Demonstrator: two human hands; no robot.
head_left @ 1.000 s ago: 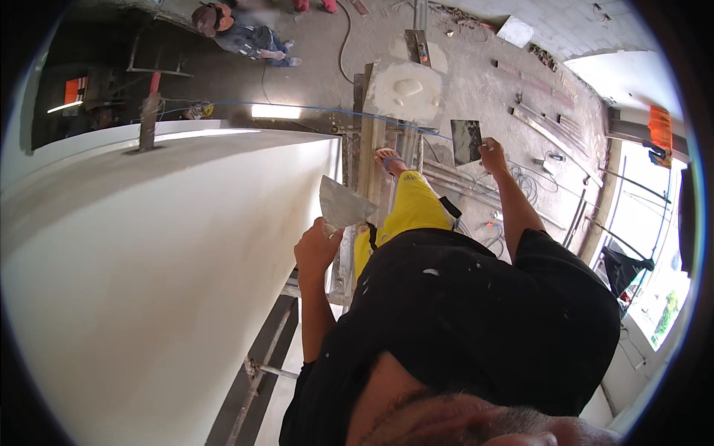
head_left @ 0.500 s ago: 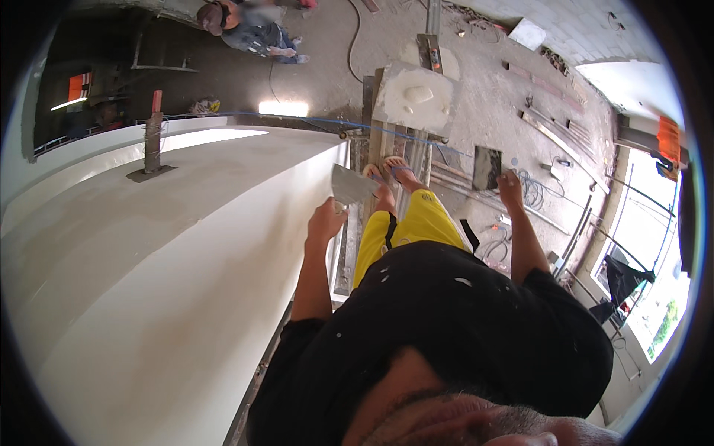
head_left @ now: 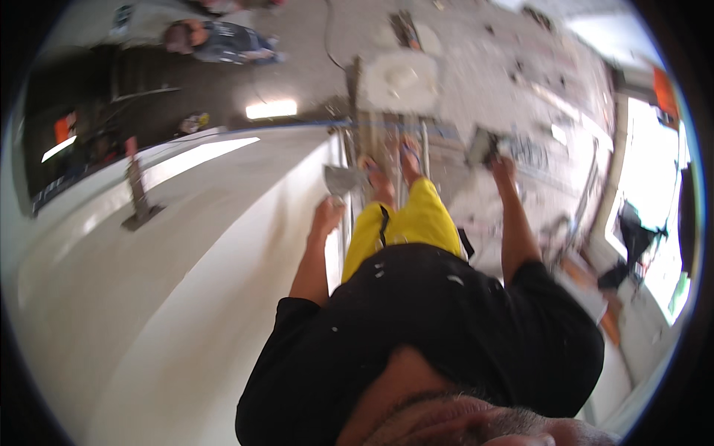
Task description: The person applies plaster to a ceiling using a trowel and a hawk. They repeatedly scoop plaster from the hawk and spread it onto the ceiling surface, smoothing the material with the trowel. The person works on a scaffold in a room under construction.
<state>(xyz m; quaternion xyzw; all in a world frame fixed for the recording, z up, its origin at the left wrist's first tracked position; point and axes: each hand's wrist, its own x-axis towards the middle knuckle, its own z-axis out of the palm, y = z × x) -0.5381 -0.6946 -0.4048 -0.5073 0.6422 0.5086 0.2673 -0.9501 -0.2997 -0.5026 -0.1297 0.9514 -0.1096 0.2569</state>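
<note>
My left hand [head_left: 327,217] is closed around the handle of a wide-bladed putty knife [head_left: 343,179], its grey blade pointing away from me. It is beside a pale plastered wall [head_left: 223,275] on my left. My right hand [head_left: 503,169] grips a flat rectangular plastering trowel [head_left: 480,146], held out to the right above the floor and blurred by motion. Ahead of my feet is a board [head_left: 399,82] with a mound of whitish plaster on it. My feet, in sandals, stand on a narrow plank [head_left: 388,134].
On the broad plastered surface at left stands a rough post [head_left: 137,186] with a reddish top and flat grey base. A person [head_left: 223,41] is at the far left. Another flat tool [head_left: 407,31] lies beyond the board. Black cloth [head_left: 638,232] hangs by the bright window.
The whole view has shifted and blurred. Both hands keep their tools. The trowel in my right hand has tilted, and my feet appear slightly farther apart.
</note>
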